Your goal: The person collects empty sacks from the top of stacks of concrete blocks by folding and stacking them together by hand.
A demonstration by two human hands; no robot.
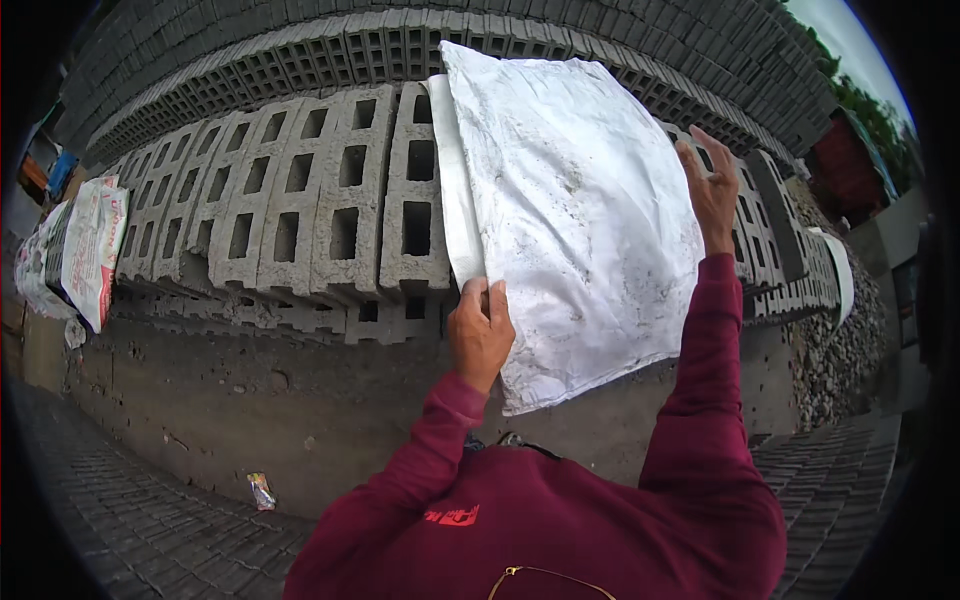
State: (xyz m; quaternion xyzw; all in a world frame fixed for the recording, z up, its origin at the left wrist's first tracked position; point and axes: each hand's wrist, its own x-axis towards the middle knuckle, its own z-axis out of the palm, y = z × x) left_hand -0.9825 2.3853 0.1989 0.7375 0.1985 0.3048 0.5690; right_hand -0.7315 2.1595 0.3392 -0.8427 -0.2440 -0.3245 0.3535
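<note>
A dirty white sack [590, 220] lies spread over the row of hollow grey concrete blocks [318, 250], its near end hanging below their front edge. Along its left side a second white layer [455, 200] shows beneath the top one. My left hand [482, 335] pinches the sack's left edge between thumb and fingers, near the front of the blocks. At the opposite side, my right hand [712, 190] is open with fingers apart, beside the sack's right edge and over the blocks. Whether its fingers touch the sack I cannot tell.
Printed white bags [90, 250] drape the left end of the row. More stacked blocks [420, 45] rise behind it. Gravel [840, 370] lies at the right, near another white sheet [840, 275]. A small wrapper [262, 491] is on the ground behind-left.
</note>
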